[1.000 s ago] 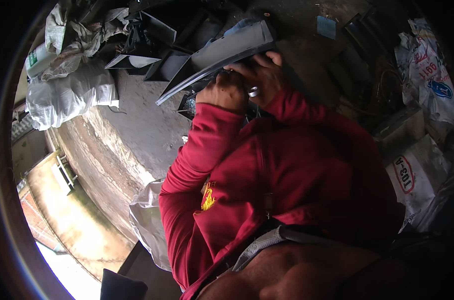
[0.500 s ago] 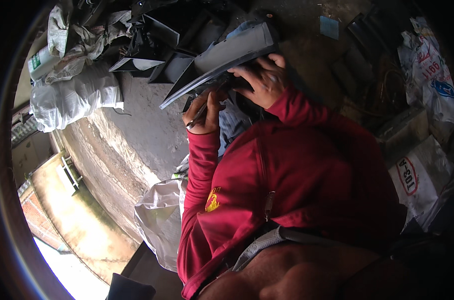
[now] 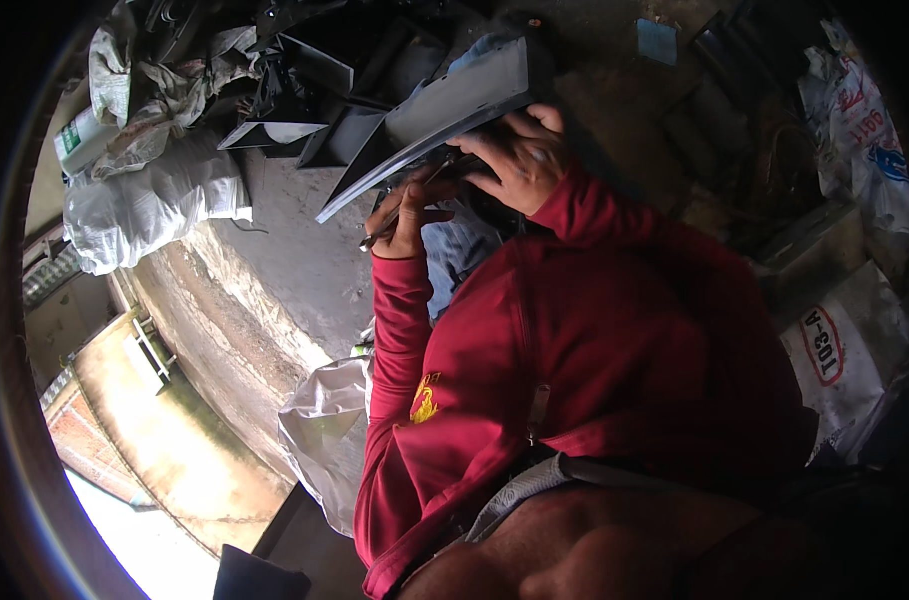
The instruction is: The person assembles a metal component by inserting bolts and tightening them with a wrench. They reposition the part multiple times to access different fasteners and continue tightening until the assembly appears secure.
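Note:
In front of me a long, shallow grey piece with a dark rim [image 3: 459, 100] is held at a slant, its narrow end pointing down to the left. My right hand [image 3: 522, 165] is at its near edge on the right, thumb and fingers closed in on that edge. My left hand [image 3: 402, 218] is just below the piece, fingers wrapped round a slim, rod-like tool [image 3: 376, 238]. One end of this tool sticks out past my palm; the other runs up toward the underside of the piece, where shadow hides its tip.
Similar dark angular pieces [image 3: 349, 135] lie beyond on the floor. White plastic sacks [image 3: 154, 215] are heaped at the left, with a pale sack [image 3: 329, 420] by my left arm. At the right are printed sacks [image 3: 844, 350]; a blue square [image 3: 657, 42] lies far off.
The tool in my left hand has turned slightly, its rear end now sticking out farther left. The grey piece and my right hand have shifted a little to the left.

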Available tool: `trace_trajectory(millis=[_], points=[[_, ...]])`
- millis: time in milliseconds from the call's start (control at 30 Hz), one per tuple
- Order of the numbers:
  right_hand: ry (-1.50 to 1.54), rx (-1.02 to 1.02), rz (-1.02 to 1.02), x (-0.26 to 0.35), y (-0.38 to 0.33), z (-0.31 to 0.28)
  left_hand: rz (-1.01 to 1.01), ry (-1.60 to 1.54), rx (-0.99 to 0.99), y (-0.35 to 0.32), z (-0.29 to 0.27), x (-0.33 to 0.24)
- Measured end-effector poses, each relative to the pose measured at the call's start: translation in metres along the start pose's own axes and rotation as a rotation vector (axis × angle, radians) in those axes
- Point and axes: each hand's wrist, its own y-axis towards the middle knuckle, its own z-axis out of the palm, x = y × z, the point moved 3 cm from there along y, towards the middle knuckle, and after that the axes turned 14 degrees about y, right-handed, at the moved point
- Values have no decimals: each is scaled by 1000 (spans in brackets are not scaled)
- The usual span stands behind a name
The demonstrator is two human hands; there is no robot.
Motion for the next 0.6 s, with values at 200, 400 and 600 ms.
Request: trace_trajectory(millis=[200,400,600], points=[[7,-7,1,1,1,-4,52,-49,-124,-11,1,-5],[23,-51,-20,-1,2,-4,524,1000,-250,-4,28,-61],[-12,3,10,-3,-2,1,413,1412,-17,15,49,-78]])
